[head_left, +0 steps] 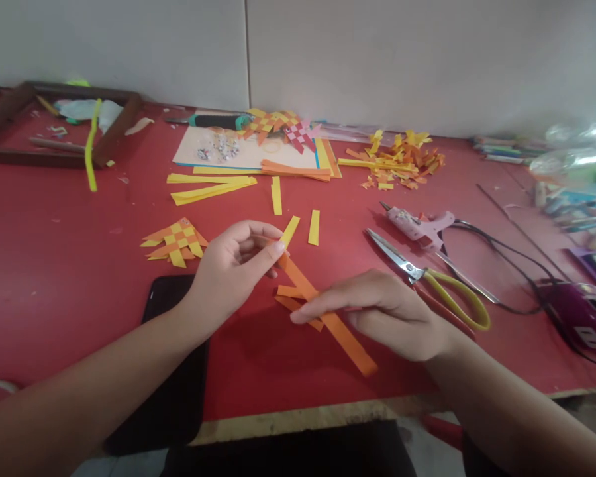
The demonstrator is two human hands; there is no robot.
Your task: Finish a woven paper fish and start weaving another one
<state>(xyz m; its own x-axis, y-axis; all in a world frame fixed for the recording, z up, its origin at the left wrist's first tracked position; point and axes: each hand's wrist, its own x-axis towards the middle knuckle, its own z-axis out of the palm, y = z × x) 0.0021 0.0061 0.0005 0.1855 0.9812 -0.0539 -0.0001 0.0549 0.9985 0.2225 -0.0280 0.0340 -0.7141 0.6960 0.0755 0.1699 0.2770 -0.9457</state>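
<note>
My left hand (246, 258) is closed, its thumb and forefinger pinching the upper end of a long orange paper strip (347, 341) together with a short yellow paper strip (291, 232). The orange strip slants down to the right, through the fingers of my right hand (377, 308), which are closed lightly on its middle. Beneath, other short orange strips (291, 303) lie on the red table (258, 371). Two short yellow strips, one nearer (314, 228) and one farther (277, 195), rest just beyond my hands. A woven orange and yellow paper fish (179, 240) lies left of my left hand.
Scissors (417, 271) and a pink glue gun (417, 225) with a cable lie at right. A black phone (171, 371) sits under my left forearm. Behind are long yellow strips (208, 189), paper sheets (258, 156), a scrap pile (402, 159) and a wooden frame (54, 159).
</note>
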